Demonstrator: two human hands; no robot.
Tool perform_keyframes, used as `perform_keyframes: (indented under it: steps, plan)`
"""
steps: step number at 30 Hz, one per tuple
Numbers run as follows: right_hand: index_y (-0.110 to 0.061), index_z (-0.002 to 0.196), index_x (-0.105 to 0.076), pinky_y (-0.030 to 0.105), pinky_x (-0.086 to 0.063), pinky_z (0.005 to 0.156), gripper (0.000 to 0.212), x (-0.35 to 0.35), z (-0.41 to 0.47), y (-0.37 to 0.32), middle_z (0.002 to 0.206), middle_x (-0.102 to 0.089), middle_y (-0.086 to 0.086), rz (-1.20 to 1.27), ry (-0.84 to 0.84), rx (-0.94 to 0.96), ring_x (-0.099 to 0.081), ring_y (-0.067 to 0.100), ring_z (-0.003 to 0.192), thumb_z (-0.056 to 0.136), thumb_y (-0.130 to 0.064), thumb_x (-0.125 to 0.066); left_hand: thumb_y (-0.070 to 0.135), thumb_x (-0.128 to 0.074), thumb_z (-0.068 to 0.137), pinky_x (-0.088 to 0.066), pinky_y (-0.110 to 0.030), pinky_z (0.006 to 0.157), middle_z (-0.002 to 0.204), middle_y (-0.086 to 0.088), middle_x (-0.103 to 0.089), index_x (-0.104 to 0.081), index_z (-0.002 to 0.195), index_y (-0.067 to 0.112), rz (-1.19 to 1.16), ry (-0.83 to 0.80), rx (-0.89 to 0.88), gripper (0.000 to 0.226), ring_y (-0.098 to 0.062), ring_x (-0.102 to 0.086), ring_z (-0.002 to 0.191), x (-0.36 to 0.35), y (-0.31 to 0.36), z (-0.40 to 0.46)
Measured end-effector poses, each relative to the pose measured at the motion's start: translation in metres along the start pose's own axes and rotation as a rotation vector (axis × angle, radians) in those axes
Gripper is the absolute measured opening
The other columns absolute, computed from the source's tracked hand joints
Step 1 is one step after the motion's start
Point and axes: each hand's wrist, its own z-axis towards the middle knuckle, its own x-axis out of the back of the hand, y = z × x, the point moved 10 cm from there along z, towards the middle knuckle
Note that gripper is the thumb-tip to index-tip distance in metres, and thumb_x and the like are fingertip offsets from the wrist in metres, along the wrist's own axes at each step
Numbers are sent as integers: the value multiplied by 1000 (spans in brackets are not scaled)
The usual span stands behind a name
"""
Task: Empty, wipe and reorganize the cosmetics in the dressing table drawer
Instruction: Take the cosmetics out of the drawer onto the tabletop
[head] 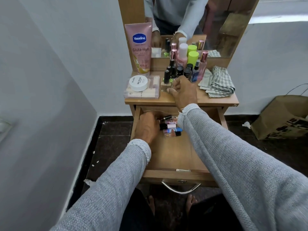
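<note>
Open wooden dressing-table drawer (173, 152): pulled fully out, curved metal handle (180, 189) at its front. Contents: a small heap of lipstick and gloss tubes (170, 128), black, pink and blue, lying on their sides at the back left.

Left hand (147, 126): inside the drawer, touching the heap's left edge; fingers curl toward the tubes, but whether they pinch one cannot be told, the fingertips being hidden.

Right hand (185, 91): on the wooden tabletop (183, 100), fingers bent around a clear square glass bottle with a black cap (165, 83), apparently holding it by its right side.

Tabletop, left: tall pink Vaseline lotion tube (139, 47) standing on its cap; round white nail-polish-remover tub (138, 83) resting on a clear flat plastic case (141, 92).

Tabletop, centre back: cluster of upright nail-polish and perfume bottles (187, 64), among them pink and lime-green caps.

Tabletop, right: folded grey-and-white checked cloth (218, 82).

Behind: mirror (200, 22). Floor, right: brown paper bag (283, 117).
</note>
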Motion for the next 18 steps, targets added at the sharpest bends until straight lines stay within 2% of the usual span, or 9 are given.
perform_keyframes:
  steps: [3, 7, 10, 14, 18]
  plan:
    - [-12, 94, -58, 23, -54, 74, 17, 4, -4, 2, 76, -59, -10, 23, 11, 33, -56, 2, 70, 83, -11, -72, 15, -56, 94, -57, -40, 85, 109, -5, -70, -66, 115, 20, 74, -84, 68, 24, -24, -68, 95, -26, -22, 2]
    - [-18, 92, -56, 10, -50, 71, 16, 24, -34, 0, 83, -58, -9, 82, 58, 151, -56, -1, 74, 87, -7, -66, 16, -51, 97, -52, -47, 93, 119, -12, -64, -59, 120, 15, 140, -155, 68, 24, -32, -63, 106, -42, -23, 6]
    - [-14, 93, -58, 7, -48, 72, 11, 35, -66, 16, 84, -60, -6, 119, 63, 181, -58, -1, 76, 88, -7, -64, 19, -51, 98, -51, -44, 93, 118, -11, -65, -60, 121, 16, 175, -167, 62, 25, -32, -63, 107, -44, -17, 11]
    - [-15, 97, -61, 18, -53, 73, 14, 22, -91, 59, 88, -62, -5, 15, -69, 62, -60, 5, 78, 86, -9, -66, 24, -53, 97, -53, -42, 90, 115, -8, -68, -63, 118, 20, 194, -153, 75, 23, -29, -65, 103, -45, -14, 13]
    - [-18, 98, -61, 33, -55, 77, 10, -6, -90, 87, 94, -65, -3, -224, -258, -37, -61, 12, 82, 88, -18, -64, 19, -53, 98, -51, -42, 93, 114, -10, -68, -66, 116, 17, 123, -129, 76, 23, -30, -64, 105, -44, -14, 9]
